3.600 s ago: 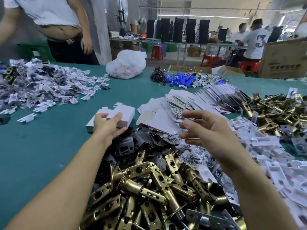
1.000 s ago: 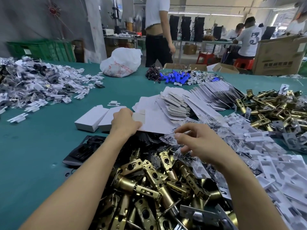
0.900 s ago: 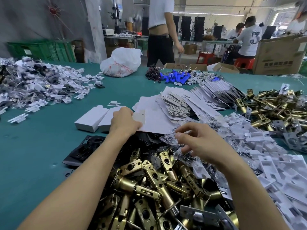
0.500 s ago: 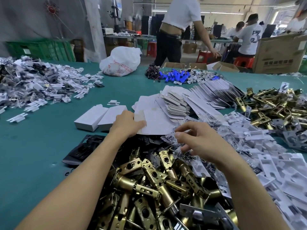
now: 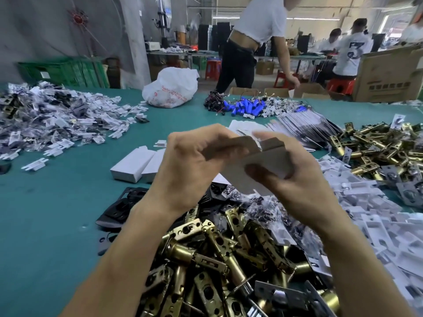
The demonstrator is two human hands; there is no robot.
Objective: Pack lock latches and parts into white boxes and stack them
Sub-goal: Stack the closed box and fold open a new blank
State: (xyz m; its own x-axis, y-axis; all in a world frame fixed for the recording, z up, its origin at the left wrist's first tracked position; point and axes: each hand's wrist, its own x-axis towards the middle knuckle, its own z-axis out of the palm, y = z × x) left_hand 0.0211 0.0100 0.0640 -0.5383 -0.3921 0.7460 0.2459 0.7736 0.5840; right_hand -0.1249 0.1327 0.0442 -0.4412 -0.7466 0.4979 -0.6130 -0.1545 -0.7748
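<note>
Both my hands hold one flat white box blank (image 5: 263, 163) up over the table, partly folded. My left hand (image 5: 192, 165) grips its left flap, and my right hand (image 5: 290, 179) grips its right side from below. Under my arms lies a heap of brass lock latches (image 5: 217, 259). Two closed white boxes (image 5: 137, 163) lie side by side on the green table to the left. A stack of flat box blanks (image 5: 304, 126) fans out behind my hands. Small clear bags of parts (image 5: 263, 209) lie beneath my right hand.
White plastic inserts (image 5: 377, 220) pile up at the right, with more brass latches (image 5: 377, 147) beyond. Bagged parts (image 5: 52, 120) cover the far left. Black plates (image 5: 123, 207) lie by my left forearm. A white plastic bag (image 5: 171, 88) and blue cylinders (image 5: 245, 108) sit far back. A person stands behind the table.
My left hand lifted a box blank from the pile it was resting on. My right hand left the bags of parts and took hold of the blank too.
</note>
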